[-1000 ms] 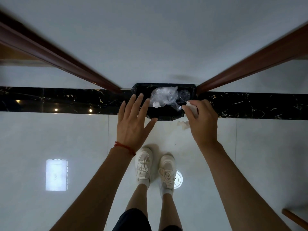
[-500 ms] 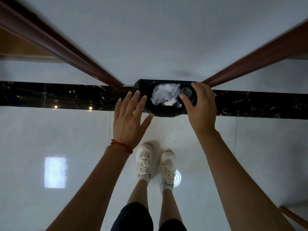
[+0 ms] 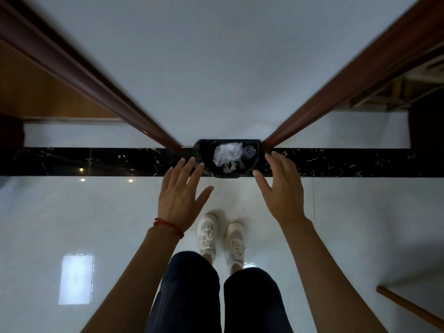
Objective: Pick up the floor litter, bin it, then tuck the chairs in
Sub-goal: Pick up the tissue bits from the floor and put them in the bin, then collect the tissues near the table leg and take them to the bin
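A black-lined bin stands on the floor against the white wall, between two door frames. Inside it lie a crumpled clear plastic bag, a dark round lid-like item and small white scraps. My left hand hovers in front of the bin's left side, fingers straight and spread, holding nothing. My right hand hovers in front of the bin's right side, fingers straight, also empty.
Brown door frames run either side of the white wall. A black marble strip crosses the glossy white floor. My white shoes stand below. A wooden chair edge shows at bottom right.
My right hand held a white scrap over the bin, let it drop inside and drew back to the right with fingers straightened. The view has tilted slightly, showing my knees.
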`<state>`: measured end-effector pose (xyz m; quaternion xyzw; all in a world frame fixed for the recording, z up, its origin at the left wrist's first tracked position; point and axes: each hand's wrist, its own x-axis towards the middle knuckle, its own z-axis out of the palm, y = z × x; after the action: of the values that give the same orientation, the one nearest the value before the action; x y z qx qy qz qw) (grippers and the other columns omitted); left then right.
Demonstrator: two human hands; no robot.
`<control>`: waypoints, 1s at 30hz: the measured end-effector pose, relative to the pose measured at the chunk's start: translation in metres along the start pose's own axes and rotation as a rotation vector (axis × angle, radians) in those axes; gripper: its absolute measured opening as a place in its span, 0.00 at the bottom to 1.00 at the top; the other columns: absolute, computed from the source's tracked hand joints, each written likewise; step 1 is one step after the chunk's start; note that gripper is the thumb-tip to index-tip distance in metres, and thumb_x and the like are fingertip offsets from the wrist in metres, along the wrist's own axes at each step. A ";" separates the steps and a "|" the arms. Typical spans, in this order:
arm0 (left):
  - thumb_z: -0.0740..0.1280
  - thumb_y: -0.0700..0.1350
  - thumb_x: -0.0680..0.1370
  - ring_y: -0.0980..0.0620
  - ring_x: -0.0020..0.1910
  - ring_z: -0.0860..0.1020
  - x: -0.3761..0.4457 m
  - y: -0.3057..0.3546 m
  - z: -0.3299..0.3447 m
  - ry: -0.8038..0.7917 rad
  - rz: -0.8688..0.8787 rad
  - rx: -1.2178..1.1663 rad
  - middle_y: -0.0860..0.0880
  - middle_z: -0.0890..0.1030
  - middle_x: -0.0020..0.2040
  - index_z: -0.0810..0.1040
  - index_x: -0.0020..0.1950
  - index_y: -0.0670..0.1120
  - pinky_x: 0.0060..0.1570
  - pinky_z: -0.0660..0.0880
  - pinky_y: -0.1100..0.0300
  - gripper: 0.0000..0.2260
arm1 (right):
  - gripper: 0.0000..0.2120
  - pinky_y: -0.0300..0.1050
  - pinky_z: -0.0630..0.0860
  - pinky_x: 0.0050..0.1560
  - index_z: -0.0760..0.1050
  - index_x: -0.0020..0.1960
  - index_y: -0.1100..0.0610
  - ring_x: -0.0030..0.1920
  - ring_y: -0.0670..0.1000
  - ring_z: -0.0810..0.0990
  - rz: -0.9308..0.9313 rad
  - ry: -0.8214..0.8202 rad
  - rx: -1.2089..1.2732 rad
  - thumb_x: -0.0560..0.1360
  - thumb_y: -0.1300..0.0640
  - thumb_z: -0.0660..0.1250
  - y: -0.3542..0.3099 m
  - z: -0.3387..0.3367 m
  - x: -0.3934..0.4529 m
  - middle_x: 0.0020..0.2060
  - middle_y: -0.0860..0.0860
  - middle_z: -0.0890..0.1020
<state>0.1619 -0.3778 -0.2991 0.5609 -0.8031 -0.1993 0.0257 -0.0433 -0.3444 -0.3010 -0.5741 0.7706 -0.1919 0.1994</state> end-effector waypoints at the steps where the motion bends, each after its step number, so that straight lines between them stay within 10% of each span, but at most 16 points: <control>1: 0.68 0.50 0.74 0.36 0.65 0.69 -0.008 0.006 -0.012 -0.006 0.004 -0.001 0.36 0.73 0.64 0.72 0.64 0.39 0.63 0.63 0.40 0.22 | 0.21 0.56 0.71 0.61 0.71 0.63 0.64 0.65 0.60 0.71 0.016 0.002 0.000 0.75 0.52 0.65 -0.005 -0.013 -0.007 0.62 0.61 0.74; 17: 0.55 0.55 0.75 0.37 0.62 0.72 -0.053 0.086 -0.144 0.042 0.171 0.033 0.37 0.75 0.62 0.73 0.63 0.39 0.60 0.70 0.40 0.25 | 0.24 0.52 0.65 0.65 0.66 0.67 0.61 0.68 0.57 0.66 0.070 0.003 -0.080 0.76 0.49 0.62 -0.043 -0.153 -0.091 0.67 0.59 0.70; 30: 0.67 0.49 0.75 0.37 0.65 0.70 -0.014 0.103 -0.158 -0.153 0.604 0.149 0.37 0.73 0.64 0.71 0.64 0.38 0.63 0.66 0.41 0.23 | 0.23 0.56 0.66 0.64 0.67 0.67 0.61 0.66 0.59 0.69 0.482 0.230 -0.080 0.76 0.50 0.63 -0.056 -0.165 -0.154 0.66 0.60 0.71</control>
<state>0.1171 -0.3812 -0.1157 0.2808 -0.9453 -0.1649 -0.0181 -0.0446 -0.2006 -0.1183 -0.3560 0.9096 -0.1722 0.1273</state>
